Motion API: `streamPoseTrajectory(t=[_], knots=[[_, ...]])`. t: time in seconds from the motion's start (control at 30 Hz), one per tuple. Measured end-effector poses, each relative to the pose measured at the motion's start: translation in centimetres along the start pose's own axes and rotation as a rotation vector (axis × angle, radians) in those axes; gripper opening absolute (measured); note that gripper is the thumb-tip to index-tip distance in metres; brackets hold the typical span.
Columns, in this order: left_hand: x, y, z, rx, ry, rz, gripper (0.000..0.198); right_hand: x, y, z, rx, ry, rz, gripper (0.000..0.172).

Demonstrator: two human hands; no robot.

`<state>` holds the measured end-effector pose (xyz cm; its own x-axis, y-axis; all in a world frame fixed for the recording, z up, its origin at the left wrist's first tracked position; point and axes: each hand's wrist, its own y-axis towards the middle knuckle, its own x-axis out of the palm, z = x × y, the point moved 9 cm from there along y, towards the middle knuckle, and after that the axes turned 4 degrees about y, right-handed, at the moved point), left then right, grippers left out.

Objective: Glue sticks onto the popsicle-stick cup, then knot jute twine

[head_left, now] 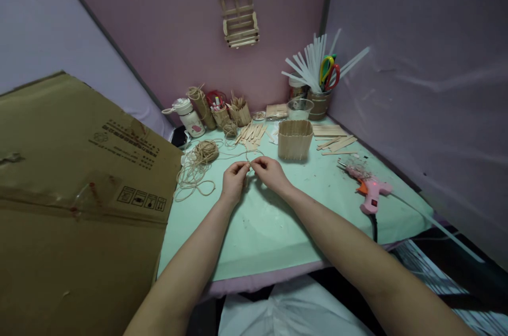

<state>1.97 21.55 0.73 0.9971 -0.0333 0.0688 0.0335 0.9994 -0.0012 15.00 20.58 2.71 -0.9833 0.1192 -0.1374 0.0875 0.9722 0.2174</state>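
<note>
Over the middle of the table, my left hand (235, 179) and my right hand (270, 173) meet fingertip to fingertip. Both pinch a thin length of twine (247, 155), which loops up behind the fingers and trails left toward a ball of twine (207, 151). The exact spot where the fingers grip it is too small to make out. Loose coils of twine (194, 181) lie left of my left hand. Behind my right hand stands an open box made of wooden craft sticks (295, 140).
A pink hot glue gun (371, 190) lies on the right with its cord and a long glue stick. Loose craft sticks (337, 143), a clear plastic cup (300, 108), a holder with scissors (328, 74) and a white bottle (189, 118) line the back. A large cardboard box (79, 193) borders the left.
</note>
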Motion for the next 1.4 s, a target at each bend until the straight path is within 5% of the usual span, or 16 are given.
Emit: streamPoseTrajectory(t=[0.4, 0.67, 0.77, 0.87, 1.03, 1.4], knots=[[0.5, -0.5, -0.3, -0.116, -0.063, -0.029, 0.027, -0.7, -0.3, -0.9, -0.123, -0.074, 0.093, 0.010], [1.8, -1.3, -2.9, -0.589, -0.434, -0.183, 0.018, 1.5, -2.7, -5.6, -0.543, -0.270, -0.136, 0.015], [1.5, -0.8, -2.1, -0.438, -0.366, -0.170, 0.013, 0.6, -1.9, -4.7, -0.421, -0.164, -0.060, 0.013], [0.6, -0.4, -0.4, -0.156, -0.122, -0.081, 0.020, -0.4, -0.5, -1.6, -0.119, 0.010, 0.034, 0.011], [0.3, -0.7, 2.1, 0.214, 0.345, 0.025, 0.008, 0.4, -0.1, 2.5, 0.284, 0.300, -0.030, 0.018], [0.9, -1.0, 2.0, 0.281, 0.575, -0.028, 0.011, -0.1, 0.3, 0.5, 0.033, 0.048, -0.026, 0.012]])
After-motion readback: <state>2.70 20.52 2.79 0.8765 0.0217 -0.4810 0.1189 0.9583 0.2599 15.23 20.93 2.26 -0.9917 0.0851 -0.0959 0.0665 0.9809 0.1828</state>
